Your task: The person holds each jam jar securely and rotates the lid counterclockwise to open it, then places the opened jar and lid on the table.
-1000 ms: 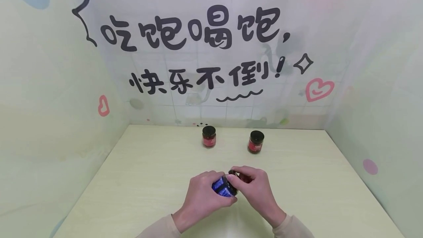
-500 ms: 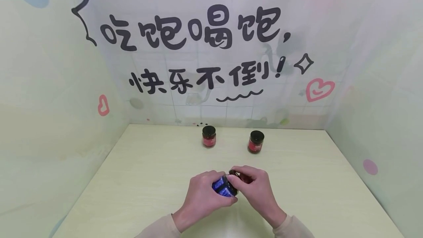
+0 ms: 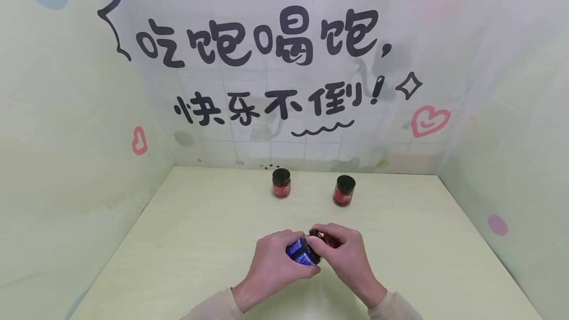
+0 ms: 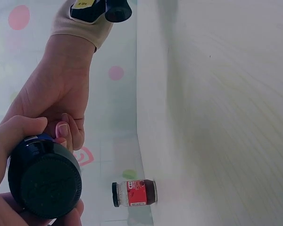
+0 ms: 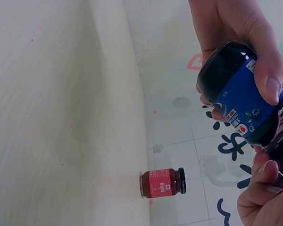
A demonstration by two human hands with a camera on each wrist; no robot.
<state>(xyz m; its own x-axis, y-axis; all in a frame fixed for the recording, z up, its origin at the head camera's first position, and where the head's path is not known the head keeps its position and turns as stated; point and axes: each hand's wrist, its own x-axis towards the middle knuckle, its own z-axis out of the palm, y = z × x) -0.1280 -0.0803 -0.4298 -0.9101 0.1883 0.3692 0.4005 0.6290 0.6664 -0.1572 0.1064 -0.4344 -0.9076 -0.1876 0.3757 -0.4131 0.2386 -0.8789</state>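
My left hand [image 3: 274, 258] grips a jam jar [image 3: 302, 252] with a blue blueberry label, tilted toward my right hand. The right wrist view shows this label [image 5: 247, 106] and the black lid [image 5: 282, 149]. In the left wrist view the jar's dark round base [image 4: 46, 186] faces the camera. My right hand [image 3: 344, 251] is at the lid end, with its thumb and fingers curled round a small dark red and black object [image 3: 330, 239], mostly hidden; I cannot tell its kind.
Behind the hands, two red-labelled jars with black lids stand upright: the left jar [image 3: 281, 184] and the right jar [image 3: 344, 191]. They stand on a pale table [image 3: 200, 211], bounded by printed cloth walls [image 3: 249, 152] at the back and sides.
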